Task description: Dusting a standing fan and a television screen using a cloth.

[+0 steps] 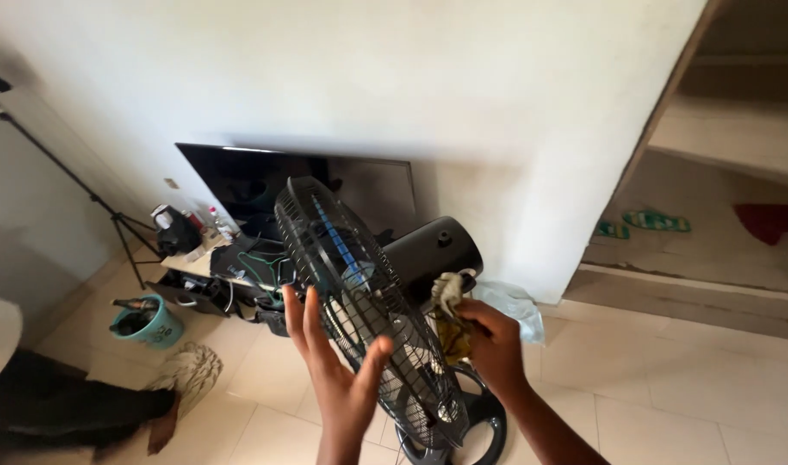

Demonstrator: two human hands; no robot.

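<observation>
Far off to the left of the fingers, a teal bucket point(149, 324) is sitting on the floor point(652, 405) beside a low tabletop point(192, 261) full of clutter. The left hand point(338, 379) is bracing the fan point(359, 319), fingers point(301, 323) spread flat against the front of the grille. The grille is tilting, long axis running from upper left down to lower right, right between both hands. The right hand point(489, 344) is sitting just behind the grille, fingers pinching a bunched-up cloth point(448, 297) against its back near the black motor housing point(433, 250). That hand is nearer the motor.
</observation>
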